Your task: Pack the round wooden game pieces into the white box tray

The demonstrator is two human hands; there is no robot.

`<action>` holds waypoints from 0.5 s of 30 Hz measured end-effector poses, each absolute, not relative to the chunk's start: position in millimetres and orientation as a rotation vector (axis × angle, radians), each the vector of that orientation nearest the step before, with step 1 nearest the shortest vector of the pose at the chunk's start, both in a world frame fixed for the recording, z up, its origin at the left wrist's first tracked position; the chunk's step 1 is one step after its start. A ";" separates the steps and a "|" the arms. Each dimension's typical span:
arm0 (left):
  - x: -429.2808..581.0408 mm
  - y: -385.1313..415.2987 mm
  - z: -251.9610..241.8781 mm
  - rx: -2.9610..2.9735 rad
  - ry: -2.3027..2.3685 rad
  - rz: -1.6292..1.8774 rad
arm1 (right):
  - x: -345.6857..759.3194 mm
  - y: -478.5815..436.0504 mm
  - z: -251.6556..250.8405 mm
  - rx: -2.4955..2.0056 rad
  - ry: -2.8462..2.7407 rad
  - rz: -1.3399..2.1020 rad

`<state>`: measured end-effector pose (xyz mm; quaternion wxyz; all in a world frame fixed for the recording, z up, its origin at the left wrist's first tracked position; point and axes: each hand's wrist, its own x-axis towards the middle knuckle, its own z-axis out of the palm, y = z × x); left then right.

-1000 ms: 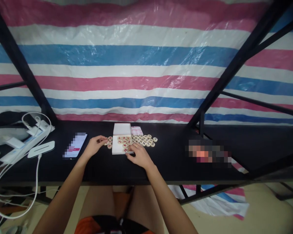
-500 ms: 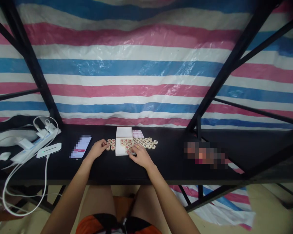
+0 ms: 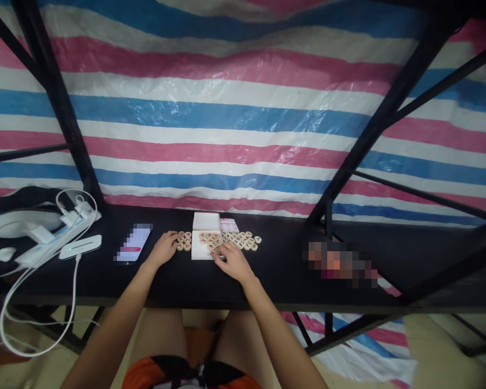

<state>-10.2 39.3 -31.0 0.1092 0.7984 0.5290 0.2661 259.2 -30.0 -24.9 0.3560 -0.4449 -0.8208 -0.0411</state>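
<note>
Xiangqi pieces lie in three groups. A small block of pieces with red characters [image 3: 187, 237] sits left of an open white box [image 3: 200, 254]. My left hand [image 3: 164, 249] rests beside this block, fingers stretched out and their tips touching its left side. Several red-marked pieces [image 3: 210, 238] lie inside the box. My right hand [image 3: 234, 262] is over the box's right edge, thumb and fingers apart near the lower pieces; its fingertips are partly hard to make out. Right of the box, dark-marked pieces [image 3: 249, 241] lie in rows, partly covered by my right hand.
On the black table [image 3: 283, 270], a phone [image 3: 135, 244] lies to the left. Beyond it are a white power strip [image 3: 56, 240] with cables and a white device [image 3: 80, 247]. A pink-white paper [image 3: 229, 224] is behind the pieces. A blurred-out object [image 3: 340, 262] lies at right.
My left fingers have stretched out further along the left block of pieces. My right hand stays nearly in place at the box. The camera view has shifted slightly.
</note>
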 end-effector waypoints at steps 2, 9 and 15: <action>-9.8 39.3 -30.0 2.373 1.535 0.756 | 259.2 -30.1 -24.6 -1.149 -2.128 -0.104; -9.2 41.0 -30.3 2.386 1.541 0.732 | 259.7 -29.0 -26.6 -1.170 -2.109 -0.116; -11.7 44.1 -34.0 2.395 1.497 0.829 | 259.8 -29.6 -26.6 -1.174 -2.119 -0.116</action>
